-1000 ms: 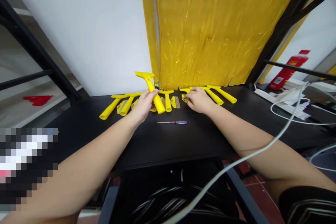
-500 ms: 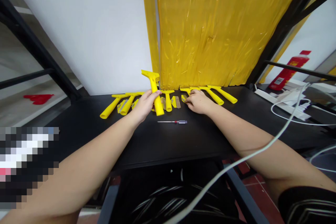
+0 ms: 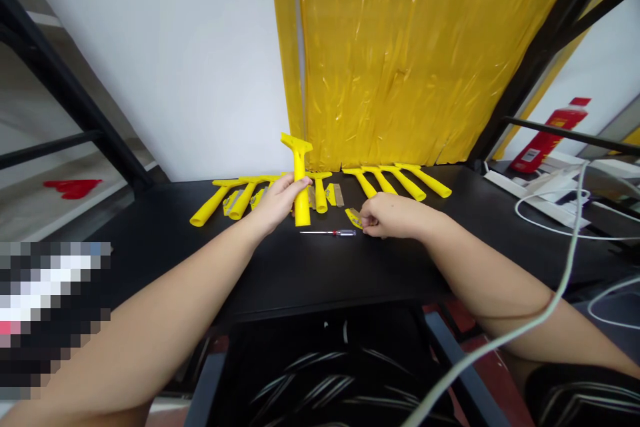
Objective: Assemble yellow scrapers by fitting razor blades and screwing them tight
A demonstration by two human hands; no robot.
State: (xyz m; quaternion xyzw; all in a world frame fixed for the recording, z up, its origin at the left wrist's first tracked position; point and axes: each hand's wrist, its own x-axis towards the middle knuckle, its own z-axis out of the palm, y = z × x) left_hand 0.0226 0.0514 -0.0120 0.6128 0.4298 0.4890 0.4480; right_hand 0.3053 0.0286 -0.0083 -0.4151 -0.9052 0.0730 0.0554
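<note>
My left hand (image 3: 283,200) is closed round a yellow scraper handle (image 3: 301,203), held nearly upright with its wide head at the top. My right hand (image 3: 395,215) pinches a small yellow scraper blade piece (image 3: 354,217), partly hidden by the fingers. Just left of that hand lies a small screwdriver (image 3: 333,233) with a clear handle, flat on the black table (image 3: 300,280). Behind my hands are more yellow scraper handles, one (image 3: 321,195) near the middle. Another blade piece (image 3: 335,195) with a yellow holder and brownish plate lies beside it.
Several yellow handles (image 3: 410,183) lie at the back right, others (image 3: 209,205) at the left. A yellow plastic curtain (image 3: 400,67) hangs behind the table. A red bottle (image 3: 550,137) stands at the right. A white cable (image 3: 500,340) crosses before my right forearm.
My right hand has drawn the yellow blade piece off the back row toward me. The handle in my left hand has turned more upright, its head shifting right.
</note>
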